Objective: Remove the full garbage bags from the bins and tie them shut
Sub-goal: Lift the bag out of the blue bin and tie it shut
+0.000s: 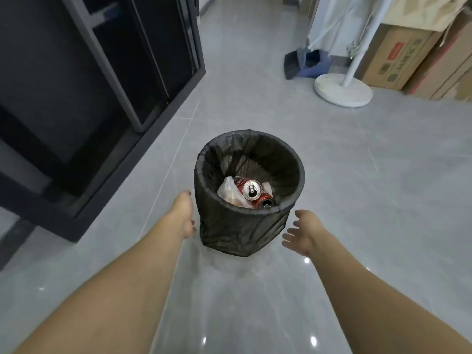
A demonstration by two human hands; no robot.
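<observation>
A small round bin (245, 226) stands on the grey tiled floor, lined with a black garbage bag (275, 164) folded down over its rim. Inside lie red drink cans (252, 190) and a crumpled clear plastic wrapper (229, 191). My left hand (184, 215) reaches down beside the bin's left wall, fingers straight, close to the bag or just touching it. My right hand (302, 231) hovers to the right of the bin with fingers spread and relaxed, a small gap from the bag. Neither hand holds anything.
A dark cabinet with grey frames (102, 98) runs along the left. At the back right stand a white fan base (342, 92), a blue dustpan and broom (306, 63), and cardboard boxes (413, 57).
</observation>
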